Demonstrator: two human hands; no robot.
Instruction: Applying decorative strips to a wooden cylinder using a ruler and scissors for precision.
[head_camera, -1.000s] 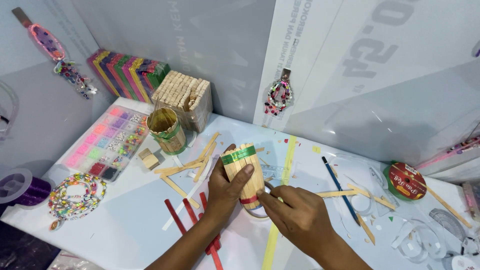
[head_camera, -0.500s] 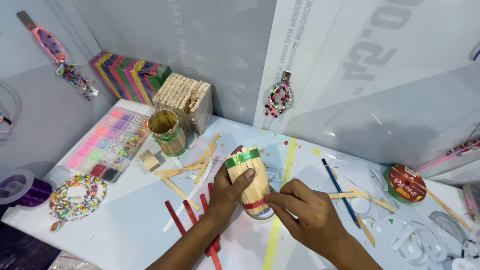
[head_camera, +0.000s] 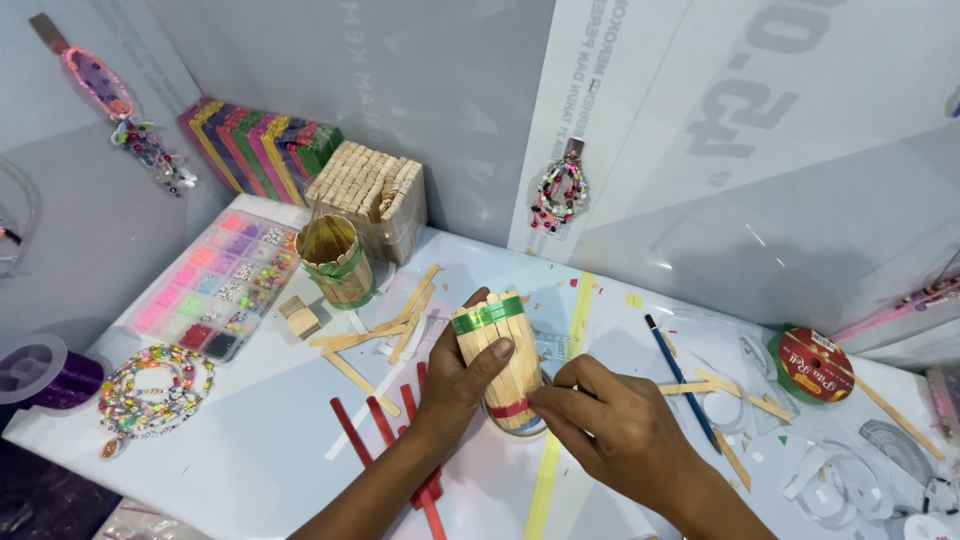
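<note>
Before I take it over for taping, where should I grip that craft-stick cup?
Probably the bare wooden middle of the craft-stick cup, between its green and red bands, from the far side: it stands tilted, the left hand wraps its near-left, and the right hand pinches the red band.

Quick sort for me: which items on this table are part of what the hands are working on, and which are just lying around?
In hand:
- stick cylinder, gripped by the left hand
- red band near its base, pinched by the right hand
- green band at its top

Lying about:
- finished stick cup
- bead tray
- loose red sticks
- blue pencil
- ribbon spool
</note>
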